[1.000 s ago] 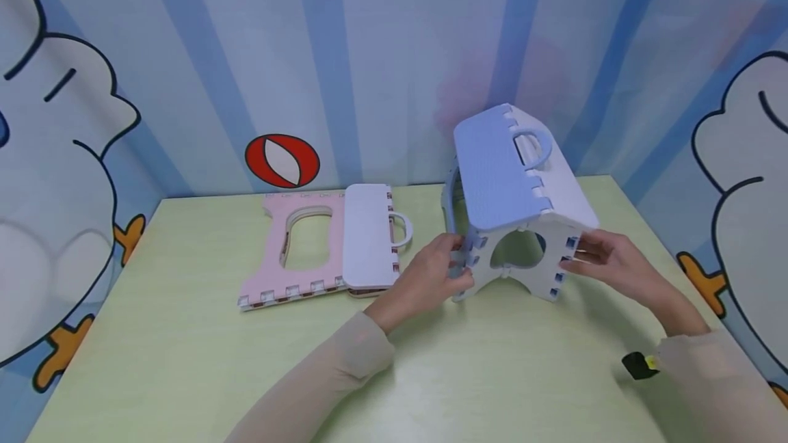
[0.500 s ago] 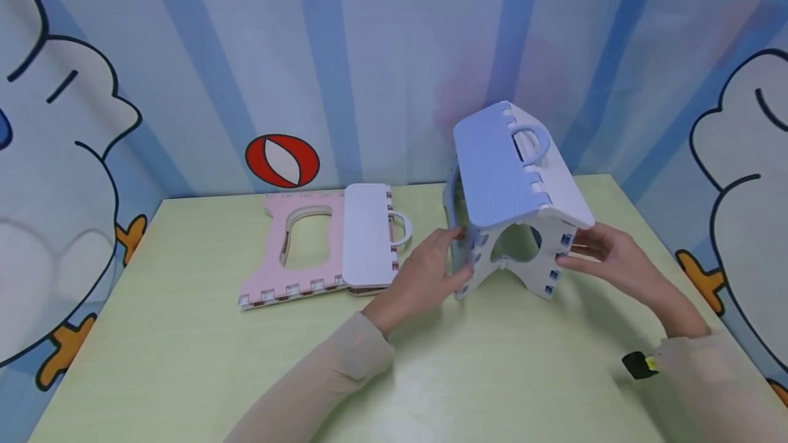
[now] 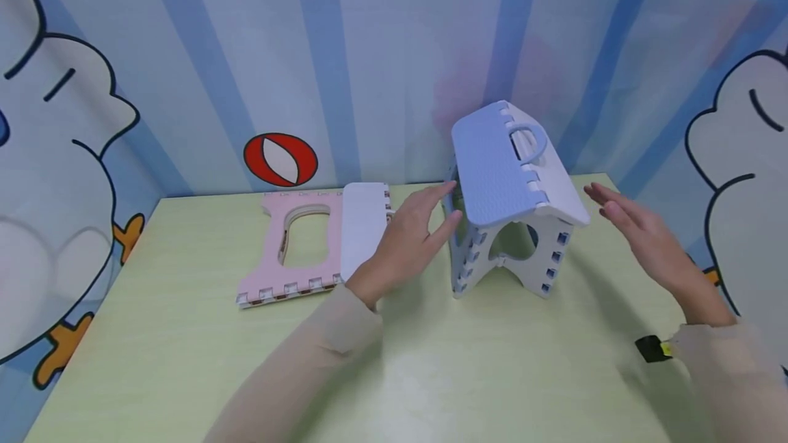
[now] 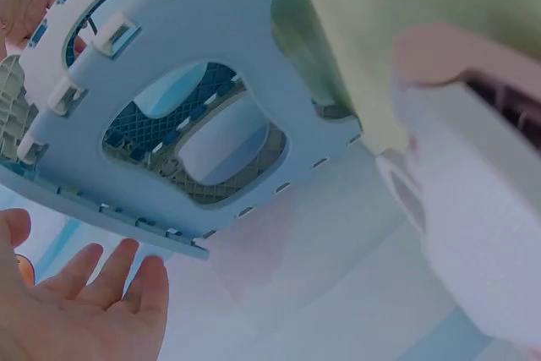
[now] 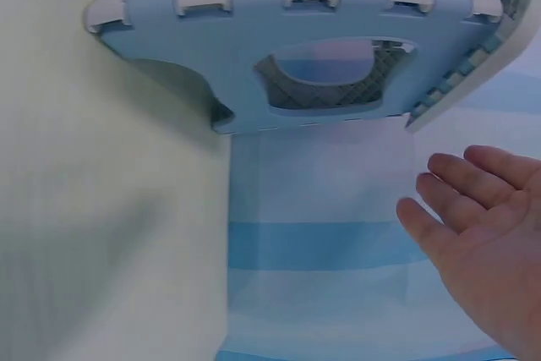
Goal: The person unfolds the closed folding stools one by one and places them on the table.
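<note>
A blue and white folding step stool (image 3: 498, 169) stands unfolded on its legs at the table's back right, its halves sloping like a roof under a blue carry handle (image 3: 531, 144). My left hand (image 3: 409, 238) is beside the stool's left side, thumb and fingers spread, holding nothing. In the left wrist view the fingers (image 4: 114, 281) are straight, just off the edge of the stool's top. To the right of the stool my right hand (image 3: 646, 238) is raised with fingers extended, apart from it. The right wrist view shows the palm (image 5: 490, 226) facing the stool's side.
A pink and white folding stool (image 3: 308, 248) lies folded flat at the back centre-left, partly behind my left hand. A striped blue backdrop (image 3: 394, 74) with cartoon figures rises behind the pale green table (image 3: 480, 374). A small black tag (image 3: 654, 348) hangs at the right sleeve.
Both hands have let go of the blue and white stool's sides. The left has moved up and left, the right up and to the right. The stool's top sits slightly further left.
</note>
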The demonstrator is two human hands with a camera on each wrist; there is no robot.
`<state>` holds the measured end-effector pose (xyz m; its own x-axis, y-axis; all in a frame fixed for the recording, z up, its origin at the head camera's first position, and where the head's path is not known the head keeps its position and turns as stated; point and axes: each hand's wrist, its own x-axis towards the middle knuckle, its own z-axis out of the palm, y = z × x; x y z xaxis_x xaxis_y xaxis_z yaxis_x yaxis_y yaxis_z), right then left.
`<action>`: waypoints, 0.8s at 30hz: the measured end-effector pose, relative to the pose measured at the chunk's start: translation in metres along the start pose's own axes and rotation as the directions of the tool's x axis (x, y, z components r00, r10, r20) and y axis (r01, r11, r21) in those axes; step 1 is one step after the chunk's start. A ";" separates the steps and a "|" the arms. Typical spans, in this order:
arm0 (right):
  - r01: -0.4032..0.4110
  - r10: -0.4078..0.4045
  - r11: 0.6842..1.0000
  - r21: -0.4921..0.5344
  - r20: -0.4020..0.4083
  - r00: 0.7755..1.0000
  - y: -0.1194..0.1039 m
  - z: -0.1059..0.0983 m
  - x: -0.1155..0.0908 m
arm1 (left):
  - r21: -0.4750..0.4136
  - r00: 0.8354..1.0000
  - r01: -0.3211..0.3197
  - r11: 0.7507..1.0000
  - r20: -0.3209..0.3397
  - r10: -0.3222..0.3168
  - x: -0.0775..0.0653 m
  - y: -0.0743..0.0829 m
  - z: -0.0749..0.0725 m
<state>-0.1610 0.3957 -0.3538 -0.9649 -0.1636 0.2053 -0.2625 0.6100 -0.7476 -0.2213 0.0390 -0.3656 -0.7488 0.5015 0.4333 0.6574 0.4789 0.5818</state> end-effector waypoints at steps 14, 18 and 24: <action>0.003 0.002 0.998 -0.066 0.085 0.996 -0.041 -0.013 0.041 | 0.007 0.977 -0.086 0.996 0.199 0.083 0.048 0.024 -0.019; 0.020 -0.011 0.998 -0.066 0.129 0.992 -0.051 -0.009 0.056 | -0.035 0.958 -0.090 0.995 0.271 0.096 0.064 0.032 -0.018; 0.048 -0.039 0.998 -0.047 0.175 0.984 -0.056 -0.005 0.070 | -0.009 0.926 -0.064 0.998 0.372 0.063 0.079 0.038 -0.016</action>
<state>-0.2139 0.3536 -0.2948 -0.9394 -0.3209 0.1206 -0.3083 0.6371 -0.7064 -0.2573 0.0856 -0.2982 -0.6210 0.7625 0.1816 0.7030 0.4395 0.5591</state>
